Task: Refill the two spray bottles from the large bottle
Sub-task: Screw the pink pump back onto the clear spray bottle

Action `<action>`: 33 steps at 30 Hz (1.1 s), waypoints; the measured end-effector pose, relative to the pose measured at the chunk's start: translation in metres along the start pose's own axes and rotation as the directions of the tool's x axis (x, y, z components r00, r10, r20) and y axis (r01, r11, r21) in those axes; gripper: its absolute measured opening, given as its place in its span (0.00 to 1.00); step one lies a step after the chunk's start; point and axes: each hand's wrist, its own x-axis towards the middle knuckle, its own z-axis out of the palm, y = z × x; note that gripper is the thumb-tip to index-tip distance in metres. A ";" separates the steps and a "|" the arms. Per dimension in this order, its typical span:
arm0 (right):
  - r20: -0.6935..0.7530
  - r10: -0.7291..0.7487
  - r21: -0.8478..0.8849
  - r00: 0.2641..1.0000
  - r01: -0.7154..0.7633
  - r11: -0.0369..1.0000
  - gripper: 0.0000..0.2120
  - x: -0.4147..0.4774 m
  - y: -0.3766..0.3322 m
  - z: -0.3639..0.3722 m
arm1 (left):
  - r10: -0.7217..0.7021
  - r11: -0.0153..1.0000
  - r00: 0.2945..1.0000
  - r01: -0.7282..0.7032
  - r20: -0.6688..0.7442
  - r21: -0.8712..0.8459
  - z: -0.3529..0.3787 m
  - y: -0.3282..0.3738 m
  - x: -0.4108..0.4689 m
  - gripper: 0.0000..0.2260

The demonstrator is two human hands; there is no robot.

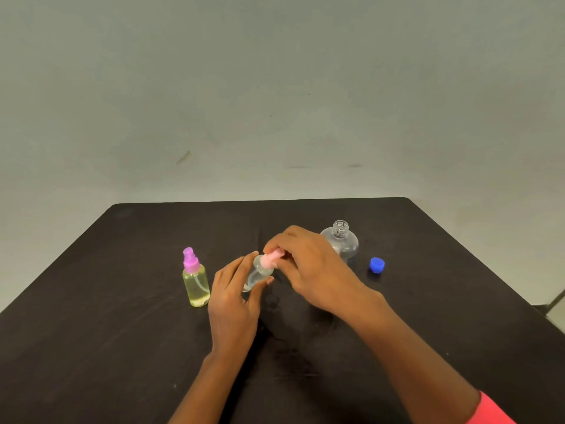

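A small clear spray bottle (258, 275) stands near the middle of the black table (122, 332). My left hand (234, 298) grips its body. My right hand (308, 267) pinches its pale pink spray cap (270, 259) from above. To the left, a yellowish spray bottle (196, 284) stands upright with a bright pink spray top screwed on. Behind my right hand stands the large clear bottle (342, 240), its neck open and uncapped. Its blue cap (377, 265) lies on the table to its right.
The table ends at a far edge against a plain grey-green wall (275, 102). A bit of floor shows past the table's right edge (547, 304).
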 end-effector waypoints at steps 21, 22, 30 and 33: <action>0.020 0.083 -0.043 0.996 -0.082 0.996 0.10 0.001 -0.006 -0.006 | 0.006 1.000 1.000 -0.006 0.030 0.010 0.001 0.000 0.001 0.20; 0.003 0.116 -0.044 0.993 -0.116 0.992 0.09 0.001 -0.007 -0.006 | 0.005 1.000 1.000 -0.005 0.029 0.011 0.000 0.000 0.001 0.20; -0.094 0.342 -0.091 0.935 -0.350 0.932 0.18 0.004 -0.012 0.002 | 0.017 1.000 0.999 -0.018 0.032 0.022 0.001 -0.001 0.000 0.19; -0.094 0.311 -0.139 0.946 -0.322 0.937 0.20 0.001 -0.011 0.000 | 0.021 1.000 0.999 -0.021 0.032 0.005 0.000 0.003 0.001 0.20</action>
